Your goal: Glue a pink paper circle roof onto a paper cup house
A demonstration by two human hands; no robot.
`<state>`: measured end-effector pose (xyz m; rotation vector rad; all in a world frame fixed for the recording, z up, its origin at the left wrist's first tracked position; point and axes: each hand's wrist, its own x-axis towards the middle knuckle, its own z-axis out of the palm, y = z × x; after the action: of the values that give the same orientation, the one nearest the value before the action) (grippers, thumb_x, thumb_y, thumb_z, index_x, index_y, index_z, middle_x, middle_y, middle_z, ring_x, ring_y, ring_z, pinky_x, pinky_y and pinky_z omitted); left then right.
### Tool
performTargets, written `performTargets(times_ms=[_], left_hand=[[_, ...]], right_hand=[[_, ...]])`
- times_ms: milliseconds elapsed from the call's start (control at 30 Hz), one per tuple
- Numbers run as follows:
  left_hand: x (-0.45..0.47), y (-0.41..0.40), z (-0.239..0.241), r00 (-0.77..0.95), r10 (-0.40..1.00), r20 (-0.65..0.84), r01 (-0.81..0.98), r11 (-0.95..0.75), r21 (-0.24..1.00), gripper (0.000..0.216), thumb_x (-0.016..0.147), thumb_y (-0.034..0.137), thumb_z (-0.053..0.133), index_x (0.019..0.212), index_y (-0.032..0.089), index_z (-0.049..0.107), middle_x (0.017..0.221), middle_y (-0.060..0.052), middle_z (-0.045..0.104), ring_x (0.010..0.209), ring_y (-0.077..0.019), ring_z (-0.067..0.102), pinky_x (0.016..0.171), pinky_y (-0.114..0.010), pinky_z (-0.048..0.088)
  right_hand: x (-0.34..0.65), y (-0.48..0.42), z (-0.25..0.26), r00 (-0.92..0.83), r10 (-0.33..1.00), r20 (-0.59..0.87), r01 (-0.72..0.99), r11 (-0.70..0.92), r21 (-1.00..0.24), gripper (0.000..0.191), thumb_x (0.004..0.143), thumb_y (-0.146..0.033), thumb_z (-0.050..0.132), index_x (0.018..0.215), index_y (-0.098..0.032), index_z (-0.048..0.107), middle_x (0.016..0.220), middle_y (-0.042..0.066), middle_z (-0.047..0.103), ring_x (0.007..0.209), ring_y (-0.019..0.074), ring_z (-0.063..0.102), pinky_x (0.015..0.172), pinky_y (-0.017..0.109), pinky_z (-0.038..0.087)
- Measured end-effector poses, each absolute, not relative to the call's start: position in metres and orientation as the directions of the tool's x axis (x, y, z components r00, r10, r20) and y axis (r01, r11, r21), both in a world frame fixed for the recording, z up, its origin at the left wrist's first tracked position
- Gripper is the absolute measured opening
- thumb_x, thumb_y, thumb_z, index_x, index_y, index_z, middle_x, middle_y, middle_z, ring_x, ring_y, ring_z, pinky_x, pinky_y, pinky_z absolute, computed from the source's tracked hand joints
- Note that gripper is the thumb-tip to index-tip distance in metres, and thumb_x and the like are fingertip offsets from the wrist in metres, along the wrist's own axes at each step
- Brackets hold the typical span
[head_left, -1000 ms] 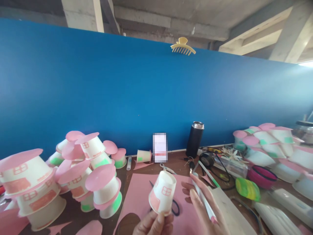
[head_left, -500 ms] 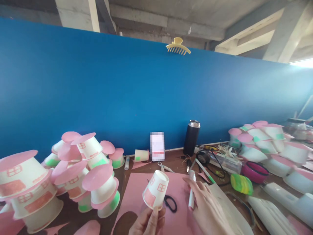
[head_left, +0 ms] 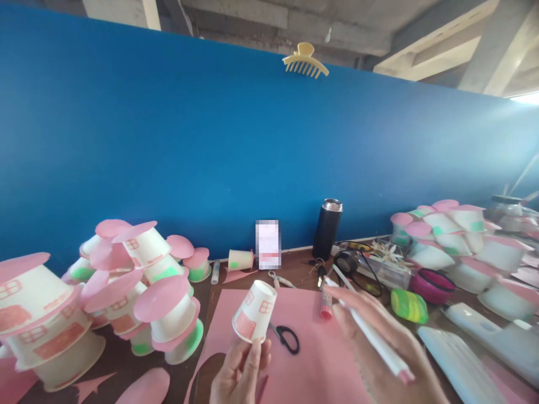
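My left hand (head_left: 239,375) is closed on the rim of an upside-down white paper cup (head_left: 255,311), which has a pink door and pink windows drawn on it. It holds the cup over a pink paper sheet (head_left: 314,365). My right hand (head_left: 381,350) is to its right, fingers curled around a white marker (head_left: 373,338) that slants down to a pink end at the lower right. Black-handled scissors (head_left: 287,338) lie on the sheet between my hands. A short pink stick (head_left: 325,306) lies by my right fingertips.
Piles of cup houses with pink round roofs stand at the left (head_left: 126,286) and right (head_left: 455,235). A black flask (head_left: 327,228), a tape roll (head_left: 347,261), a magenta bowl (head_left: 432,285) and a green-yellow roll (head_left: 408,306) crowd the back right. A blue partition (head_left: 210,140) carries a hair claw (head_left: 305,59).
The cup and my left hand drifted left and lower in view. The marker swung from upright to a slant across my right hand. The short pink stick now shows on the sheet.
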<state>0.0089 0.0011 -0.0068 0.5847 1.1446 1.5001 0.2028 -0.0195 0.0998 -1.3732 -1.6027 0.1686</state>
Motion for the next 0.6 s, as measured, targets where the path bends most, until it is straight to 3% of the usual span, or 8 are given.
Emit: performTargets(times_ms=[100, 200, 267, 400, 533, 600], left_hand=[[0.009, 0.001, -0.003, -0.286, 0.933, -0.219, -0.482, 0.058, 0.874, 0.044, 0.052, 0.048, 0.092, 0.075, 0.015, 0.074, 0.078, -0.008, 0.079, 0.078, -0.0241, 0.077, 0.068, -0.023, 0.062], [0.009, 0.003, 0.000, -0.255, 0.916, -0.310, -0.562, 0.120, 0.818, 0.035, 0.059, 0.037, 0.092, 0.077, 0.015, 0.072, 0.079, -0.009, 0.079, 0.078, -0.0245, 0.077, 0.065, -0.024, 0.062], [0.006, 0.006, 0.003, -0.242, 0.899, -0.365, -0.606, 0.154, 0.780, 0.024, 0.068, 0.026, 0.087, 0.081, 0.015, 0.070, 0.081, -0.009, 0.079, 0.079, -0.0229, 0.077, 0.065, -0.023, 0.062], [-0.005, 0.014, 0.011, -0.251, 0.874, -0.416, -0.665, 0.156, 0.730, 0.013, 0.079, 0.010, 0.075, 0.083, 0.015, 0.063, 0.084, -0.009, 0.077, 0.083, -0.0196, 0.076, 0.068, -0.020, 0.060], [-0.008, 0.014, 0.011, -0.316, 0.841, -0.440, -0.625, 0.164, 0.763, 0.025, 0.081, 0.023, 0.075, 0.078, 0.019, 0.050, 0.067, 0.000, 0.068, 0.059, -0.0155, 0.072, 0.054, -0.021, 0.057], [-0.006, 0.010, 0.007, -0.349, 0.861, -0.371, -0.447, 0.196, 0.873, 0.027, 0.085, 0.035, 0.068, 0.075, 0.022, 0.047, 0.056, 0.006, 0.058, 0.044, -0.0117, 0.062, 0.040, -0.017, 0.046]], right_hand=[[0.185, -0.022, 0.077, -0.013, 0.781, 0.625, 0.677, 0.467, -0.569, 0.029, 0.099, -0.030, 0.053, 0.126, -0.031, 0.063, 0.111, 0.004, 0.069, 0.102, 0.0212, 0.067, 0.080, 0.024, 0.056], [0.180, -0.019, 0.049, -0.012, 0.726, 0.687, 0.695, 0.500, -0.516, 0.026, 0.097, -0.023, 0.054, 0.120, -0.031, 0.064, 0.110, 0.004, 0.069, 0.106, 0.0231, 0.066, 0.083, 0.026, 0.055], [0.183, -0.015, 0.035, -0.059, 0.742, 0.668, 0.709, 0.502, -0.495, 0.028, 0.097, -0.023, 0.053, 0.123, -0.031, 0.061, 0.117, 0.005, 0.068, 0.112, 0.0245, 0.064, 0.089, 0.028, 0.054], [0.188, -0.010, 0.025, -0.110, 0.774, 0.623, 0.683, 0.514, -0.519, 0.030, 0.099, -0.022, 0.050, 0.128, -0.031, 0.056, 0.121, 0.004, 0.066, 0.120, 0.0241, 0.060, 0.077, 0.022, 0.056], [0.186, -0.012, 0.025, -0.103, 0.779, 0.619, 0.681, 0.509, -0.527, 0.028, 0.099, -0.022, 0.051, 0.125, -0.030, 0.057, 0.114, 0.004, 0.068, 0.107, 0.0219, 0.066, 0.073, 0.022, 0.057], [0.186, -0.013, 0.024, -0.091, 0.773, 0.627, 0.687, 0.505, -0.523, 0.027, 0.099, -0.023, 0.051, 0.124, -0.030, 0.058, 0.115, 0.004, 0.068, 0.104, 0.0218, 0.067, 0.078, 0.025, 0.057]])
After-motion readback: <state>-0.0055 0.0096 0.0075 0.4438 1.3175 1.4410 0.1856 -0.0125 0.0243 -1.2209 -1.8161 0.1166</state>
